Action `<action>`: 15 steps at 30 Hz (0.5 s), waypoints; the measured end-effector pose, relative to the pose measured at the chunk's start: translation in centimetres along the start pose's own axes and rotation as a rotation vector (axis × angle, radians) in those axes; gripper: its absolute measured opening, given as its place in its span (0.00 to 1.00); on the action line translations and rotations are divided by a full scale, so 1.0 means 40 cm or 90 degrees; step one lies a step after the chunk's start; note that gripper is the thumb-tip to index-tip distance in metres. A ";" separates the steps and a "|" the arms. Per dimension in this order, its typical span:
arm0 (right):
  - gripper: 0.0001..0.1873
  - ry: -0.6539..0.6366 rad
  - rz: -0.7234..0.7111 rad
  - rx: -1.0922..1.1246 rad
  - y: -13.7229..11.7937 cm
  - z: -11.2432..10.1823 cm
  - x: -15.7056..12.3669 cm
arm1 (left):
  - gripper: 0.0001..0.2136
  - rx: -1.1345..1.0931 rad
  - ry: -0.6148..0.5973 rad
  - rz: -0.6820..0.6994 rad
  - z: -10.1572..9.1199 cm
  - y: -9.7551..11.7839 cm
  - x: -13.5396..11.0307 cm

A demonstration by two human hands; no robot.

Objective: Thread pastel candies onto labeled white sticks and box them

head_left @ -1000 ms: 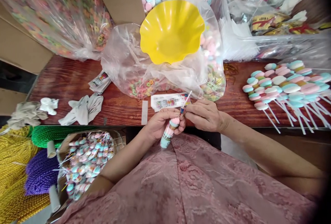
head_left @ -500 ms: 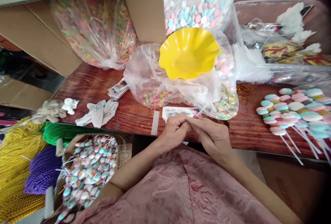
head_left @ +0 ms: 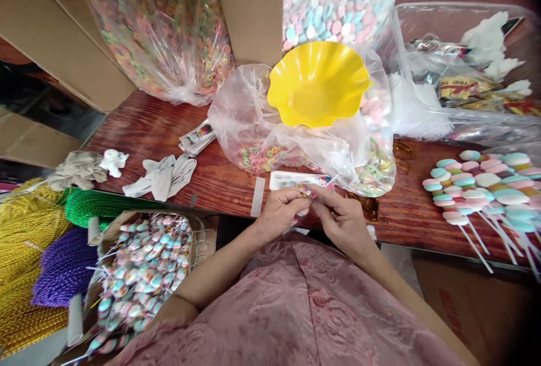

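My left hand (head_left: pixel 281 212) is closed around a small wrapped candy stick (head_left: pixel 302 212); bits of pink, pale blue and shiny film show between the fingers. My right hand (head_left: pixel 344 222) meets it at the table's front edge, thumb and fingers pinched together. What those right fingertips grip is hidden. A thin white stick end (head_left: pixel 332 181) pokes out just above them. Behind the hands lies a stack of printed labels (head_left: pixel 291 180). Gold twist ties (head_left: pixel 371 208) lie beside my right hand.
A yellow wavy bowl (head_left: pixel 319 84) sits on clear candy bags (head_left: pixel 240 101). Candy skewers (head_left: pixel 482 185) lie at right, before a clear plastic bin (head_left: pixel 469 109). Pale gloves (head_left: pixel 163 177) lie at left. Below them stands a box of wrapped candy sticks (head_left: pixel 143 276) near coloured cord bundles (head_left: pixel 63 276).
My hands have parted slightly and turned, so shiny wrapping and candy now show between them. The right fingers have drawn in from a straighter pose. The whole view has shifted a little.
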State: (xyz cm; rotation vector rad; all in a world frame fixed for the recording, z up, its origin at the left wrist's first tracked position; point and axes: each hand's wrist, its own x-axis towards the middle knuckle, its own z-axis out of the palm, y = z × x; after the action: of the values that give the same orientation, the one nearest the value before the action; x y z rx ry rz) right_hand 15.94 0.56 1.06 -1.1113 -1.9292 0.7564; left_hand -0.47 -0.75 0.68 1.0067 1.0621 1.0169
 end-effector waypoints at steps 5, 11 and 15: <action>0.16 0.125 0.008 0.021 0.017 0.020 -0.038 | 0.16 0.049 0.012 0.069 -0.005 -0.003 0.005; 0.13 -0.003 0.242 0.269 0.008 0.004 -0.038 | 0.16 0.224 -0.023 0.248 0.006 0.019 0.008; 0.16 -0.233 0.260 0.386 0.027 -0.037 0.000 | 0.17 0.260 -0.093 0.193 0.001 0.048 0.007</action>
State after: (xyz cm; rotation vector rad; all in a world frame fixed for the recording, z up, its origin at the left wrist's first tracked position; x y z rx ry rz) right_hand 17.64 1.20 0.98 -1.0257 -1.5738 1.7343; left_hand -0.67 -0.07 2.49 1.5879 1.0361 0.9667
